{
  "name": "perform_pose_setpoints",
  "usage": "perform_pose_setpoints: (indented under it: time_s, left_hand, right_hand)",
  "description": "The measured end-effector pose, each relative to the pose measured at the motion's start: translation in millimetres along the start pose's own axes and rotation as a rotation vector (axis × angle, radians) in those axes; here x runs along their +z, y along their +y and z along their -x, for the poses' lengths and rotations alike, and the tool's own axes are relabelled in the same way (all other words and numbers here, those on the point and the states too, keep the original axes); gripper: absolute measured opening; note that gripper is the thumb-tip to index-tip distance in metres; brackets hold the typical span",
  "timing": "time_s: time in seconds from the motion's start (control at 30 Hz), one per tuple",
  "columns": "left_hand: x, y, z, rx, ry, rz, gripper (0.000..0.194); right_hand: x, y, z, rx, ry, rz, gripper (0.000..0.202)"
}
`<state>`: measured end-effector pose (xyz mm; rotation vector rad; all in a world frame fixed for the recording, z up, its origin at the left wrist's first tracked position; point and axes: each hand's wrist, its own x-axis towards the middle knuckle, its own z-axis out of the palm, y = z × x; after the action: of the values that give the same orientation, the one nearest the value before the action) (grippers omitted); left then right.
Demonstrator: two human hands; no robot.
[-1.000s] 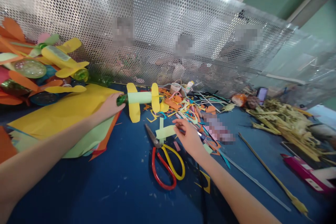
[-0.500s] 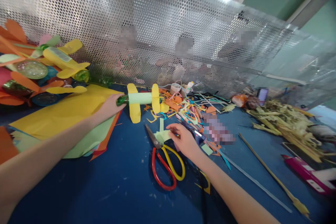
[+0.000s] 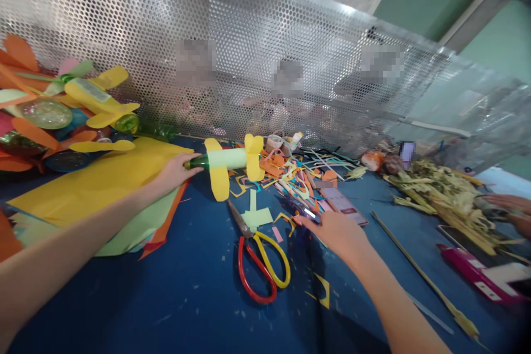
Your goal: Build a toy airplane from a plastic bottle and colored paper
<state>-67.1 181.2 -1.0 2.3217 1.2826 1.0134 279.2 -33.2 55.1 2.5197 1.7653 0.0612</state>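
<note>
My left hand (image 3: 176, 170) is closed around the neck of a green bottle toy plane (image 3: 226, 159), which has a pale green paper band and yellow paper wings and tail. My right hand (image 3: 338, 232) reaches over a dark tool with a black cord (image 3: 305, 238), possibly a glue gun; its index finger is stretched out and the other fingers are partly hidden. Between the hands lie scissors (image 3: 249, 229) with one red and one yellow handle. Pale green paper pieces (image 3: 259, 217) rest by the blades, and a small pink piece (image 3: 277, 234) lies beside them.
Colored paper sheets (image 3: 95, 177) lie at left, below several bottle toys (image 3: 95, 99). Paper scraps (image 3: 286, 168) are heaped beyond the scissors. A phone (image 3: 342, 204), a stick (image 3: 418, 271), dry husks (image 3: 448, 193) and a magenta object (image 3: 477, 274) are at right. A perforated metal screen (image 3: 249, 27) stands behind.
My right hand has left the pale green paper and moved right to the dark corded tool. My left hand still holds the toy plane, now turned slightly.
</note>
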Motion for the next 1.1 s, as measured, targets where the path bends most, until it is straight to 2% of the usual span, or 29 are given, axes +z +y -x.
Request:
perform_pose_setpoints:
  time_s: [0.1, 0.2, 0.33, 0.4, 0.5, 0.6, 0.7, 0.87, 0.97, 1.1]
  left_hand:
    - [1.7, 6.2, 2.0, 0.008, -0.029, 0.041, 0.05]
    - [1.1, 12.8, 4.6, 0.022, -0.077, 0.068, 0.046]
    - [-2.7, 19.8, 7.0, -0.006, -0.175, 0.097, 0.046]
    - [-4.8, 22.6, 7.0, -0.004, -0.211, 0.105, 0.051]
    - [-7.8, 27.5, 6.3, 0.021, -0.257, 0.098, 0.063]
    - [-9.3, 32.7, 6.2, 0.006, -0.311, 0.073, 0.072]
    - [-7.4, 34.6, 7.4, -0.012, -0.309, 0.068, 0.072]
    - [1.7, 29.3, 9.7, 0.014, -0.227, 0.158, 0.061]
    - [5.0, 27.6, 11.0, 0.056, -0.233, 0.199, 0.06]
    - [5.3, 28.2, 12.8, 0.061, -0.252, 0.236, 0.063]
  right_hand:
    - [14.9, -1.7, 8.4, -0.022, 0.006, -0.074, 0.056]
    - [24.1, -3.2, 13.5, -0.017, 0.043, -0.201, 0.046]
    - [31.4, 5.4, 22.5, 0.059, 0.069, -0.423, 0.035]
    - [35.4, 9.7, 30.5, 0.12, 0.081, -0.604, 0.032]
    - [37.1, 6.6, 46.5, 0.25, 0.093, -1.01, 0.041]
    - [31.0, -9.6, 63.2, 0.353, 0.151, -1.37, 0.051]
    - [25.0, -30.5, 75.4, 0.324, 0.097, -1.554, 0.049]
    - [26.9, -55.2, 78.6, 0.135, -0.052, -1.543, 0.018]
    - [23.6, -64.9, 71.2, 0.019, -0.047, -1.389, 0.018]
    - [8.5, -77.2, 52.1, -0.066, -0.023, -1.203, 0.018]
